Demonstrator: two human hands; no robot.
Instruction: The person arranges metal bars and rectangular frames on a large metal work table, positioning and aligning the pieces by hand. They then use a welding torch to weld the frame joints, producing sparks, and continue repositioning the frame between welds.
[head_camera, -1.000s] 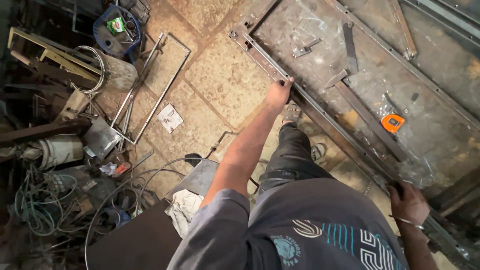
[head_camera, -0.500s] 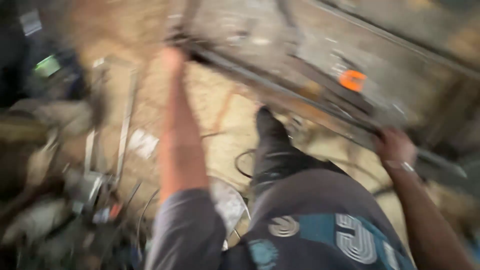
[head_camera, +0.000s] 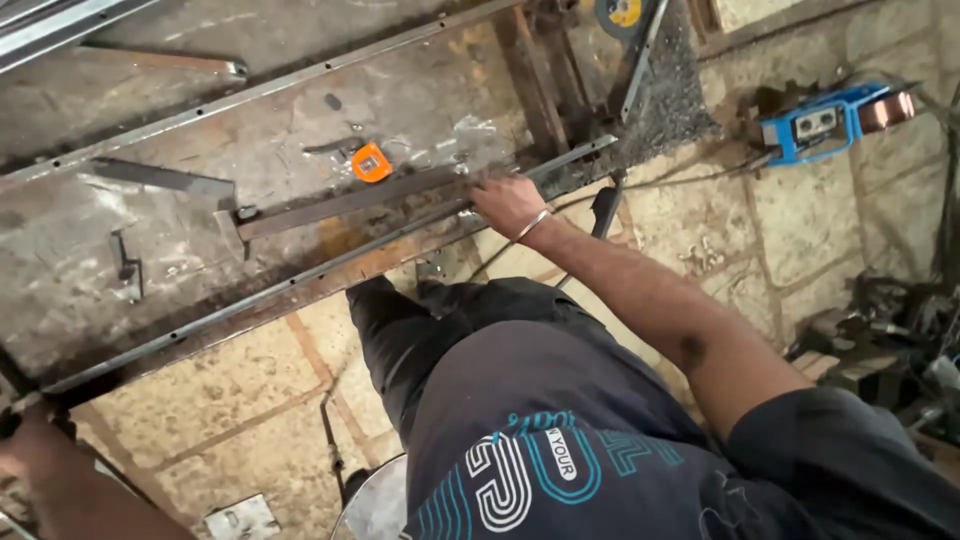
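Note:
A long perforated steel bar (head_camera: 330, 265) runs diagonally along the front edge of a rusty metal worktable (head_camera: 200, 130). My right hand (head_camera: 505, 205), with a thin bangle on the wrist, grips this bar near its right end. My left hand (head_camera: 30, 450) sits at the bottom left corner, partly cut off by the frame edge, closed around the bar's left end. An orange tape measure (head_camera: 371, 162) lies on the table just behind a flat dark bar (head_camera: 350, 203). My legs and dark printed shirt fill the lower middle.
A blue welding machine (head_camera: 825, 120) stands on the stone-tiled floor (head_camera: 780, 240) at the upper right, with a cable trailing from it. A grinder disc (head_camera: 620, 12) lies at the table's top end. Scrap metal is piled at the right edge (head_camera: 900, 330).
The view has swung right, so the scrap pile on the left is gone and the welder appears. My right hand has slid along the bar; my left hand still holds its other end.

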